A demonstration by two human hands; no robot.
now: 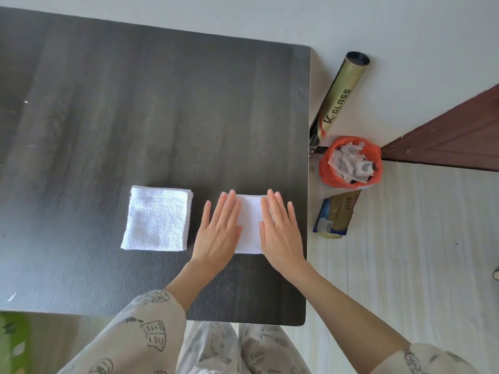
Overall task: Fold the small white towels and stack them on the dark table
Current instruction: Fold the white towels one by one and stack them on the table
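A dark table (135,117) fills most of the view, seen from above, its right edge running down beside a pale floor (418,252). A person's two arms in patterned sleeves reach in from the bottom. Near the table's front right corner lies a folded white towel (249,225). The left hand (220,233) lies flat on its left part, fingers straight and slightly spread. The right hand (280,230) lies flat on its right part, fingers straight too. Neither hand grasps anything; both press palm-down. Just left of the hands, apart from them, sits a neat stack (158,218) of folded white towels. On the floor right of the table stand a gold tube (340,101), an orange-lined bin (349,161) and a tissue pack (336,214).
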